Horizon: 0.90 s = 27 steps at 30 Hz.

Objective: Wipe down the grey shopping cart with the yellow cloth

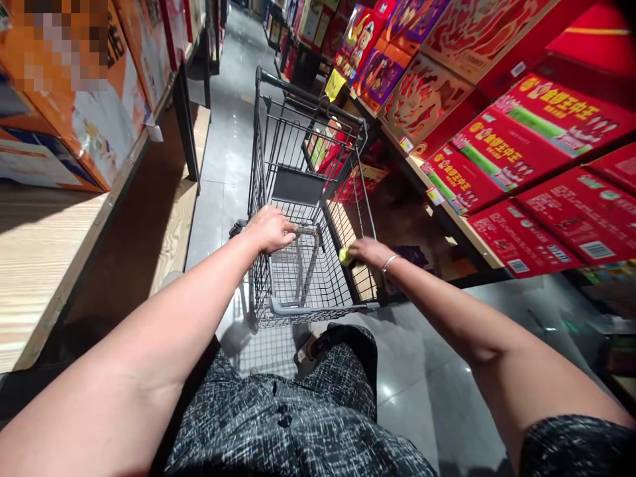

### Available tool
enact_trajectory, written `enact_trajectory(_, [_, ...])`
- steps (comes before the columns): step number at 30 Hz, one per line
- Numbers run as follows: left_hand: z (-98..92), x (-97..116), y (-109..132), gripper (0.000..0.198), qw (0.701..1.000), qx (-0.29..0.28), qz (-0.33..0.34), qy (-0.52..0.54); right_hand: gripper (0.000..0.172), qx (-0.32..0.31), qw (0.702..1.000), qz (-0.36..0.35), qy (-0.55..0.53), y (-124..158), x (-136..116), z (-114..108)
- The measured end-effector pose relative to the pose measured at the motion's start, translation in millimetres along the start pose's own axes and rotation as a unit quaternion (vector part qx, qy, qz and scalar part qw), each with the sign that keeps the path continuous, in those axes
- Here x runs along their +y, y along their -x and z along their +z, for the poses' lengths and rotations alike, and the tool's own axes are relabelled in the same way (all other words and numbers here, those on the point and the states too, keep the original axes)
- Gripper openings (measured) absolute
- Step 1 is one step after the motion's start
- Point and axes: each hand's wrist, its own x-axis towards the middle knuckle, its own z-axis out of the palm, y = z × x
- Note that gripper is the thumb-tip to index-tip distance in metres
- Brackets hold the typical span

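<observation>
As its arm (149, 351) extends forward, the left hand (271, 229) curls — palm-down.

A: Cart (298, 187) finish?
B: Metal wire, w/ smooth near rim (318, 309).
A: Floor (405, 371) & shelf board (50, 232)?
B: Glossy tile; matt, grained wood.
A: Red boxes (521, 156)?
B: Shiny printed card (v. smooth).
A: Yellow bit (344, 256)?
B: Poss. cloth or paper, too blurred.
</observation>
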Motion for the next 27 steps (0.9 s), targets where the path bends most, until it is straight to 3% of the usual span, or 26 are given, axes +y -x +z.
enact_trajectory(2, [1.1,-1.3,0.8,0.037,1.0,0.004,0.002,-0.004,0.033,0.064,0.997,0.026,0.035,1.5,9.6,-9.1])
enact_trajectory(3, [1.8,-1.8,1.2,0.037,1.0,0.007,0.002,-0.003,0.033,0.065,0.997,0.027,0.042,4.8,8.6,-8.8])
enact_trajectory(5, [3.0,-2.3,1.7,0.037,1.0,0.008,0.001,0.001,0.031,0.002,0.999,-0.002,0.044,14.7,-4.1,-1.1])
enact_trajectory(7, [3.5,-1.7,1.7,0.038,1.0,-0.003,-0.006,0.003,0.032,-0.107,0.994,-0.024,0.016,25.3,-24.5,8.5])
enact_trajectory(10, [1.9,1.1,1.4,0.042,0.999,-0.022,-0.025,0.003,0.045,-0.216,0.976,-0.009,-0.04,33.2,-50.6,11.8])
enact_trajectory(15, [-5.1,5.0,4.6,0.049,0.999,-0.038,-0.034,0.011,0.075,-0.258,0.96,0.008,-0.111,19.9,-68.8,-0.6])
enact_trajectory(19, [-7.9,5.0,11.9,0.052,0.999,-0.026,-0.044,0.008,0.069,-0.263,0.936,-0.011,-0.233,-5.7,-86.0,-1.8])
enact_trajectory(21, [-8.9,6.3,15.6,0.06,0.997,-0.016,-0.076,-0.003,0.062,-0.275,0.888,-0.027,-0.368,-25.9,-99.3,-3.0])
enact_trajectory(23, [-11.4,9.2,18.0,0.072,0.992,-0.037,-0.119,-0.023,0.054,-0.271,0.812,-0.031,-0.516,-52.8,-114.2,-6.8])
enact_trajectory(25, [-15.2,12.4,18.5,0.082,0.985,-0.075,-0.15,-0.045,0.046,-0.208,0.741,-0.018,-0.638,-84.8,-128.2,-12.6])
enact_trajectory(27, [-19.5,13.2,17.2,0.086,0.979,-0.11,-0.159,-0.063,0.042,-0.099,0.686,0.014,-0.72,-117.9,-138.9,-18.6])
